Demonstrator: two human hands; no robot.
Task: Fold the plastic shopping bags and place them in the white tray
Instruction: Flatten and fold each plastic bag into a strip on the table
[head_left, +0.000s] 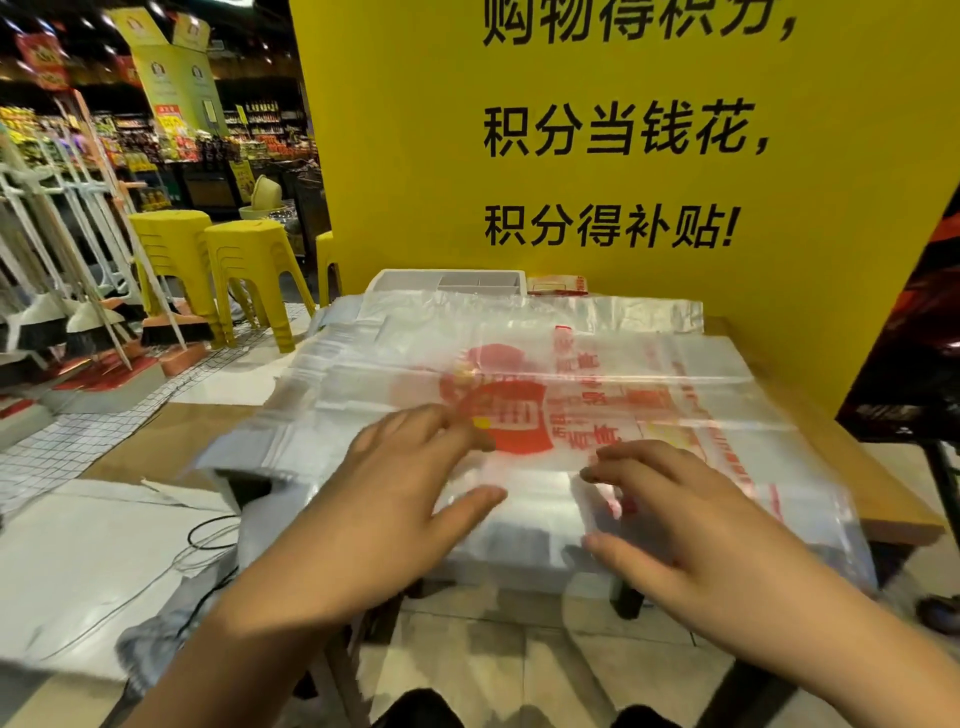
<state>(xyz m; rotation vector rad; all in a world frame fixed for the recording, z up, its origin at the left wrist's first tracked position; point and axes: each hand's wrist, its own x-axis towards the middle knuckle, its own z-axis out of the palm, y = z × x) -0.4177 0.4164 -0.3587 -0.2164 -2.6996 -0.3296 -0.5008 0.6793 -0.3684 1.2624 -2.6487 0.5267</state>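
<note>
Behind the counter, filling the upper right of the frame, a yellow board carries black Chinese print. The top line, cut by the frame edge, reads 购物得积分, followed by 积分当钱花, and 积分得补贴! Clear plastic shopping bags lie spread flat over nearly the whole counter in overlapping layers, hanging off its near and left edges. Their red logo and red lettering are too blurred to read.

At lower centre the left grip lies palm down on the bags, fingers straight and spread, fingertips at the red logo, thumb pointing right. Just beside it, to the right, the right grip also rests on the top bag, fingers lightly bent and thumb held apart. Plastic bunches between its thumb and fingers, and I cannot tell whether it is pinched.

At the far edge of the counter, against the board and well apart from both grips, sits the white tray with divided compartments. A small red-printed packet lies just right of it. Yellow stools and shop shelves fill the upper left.
</note>
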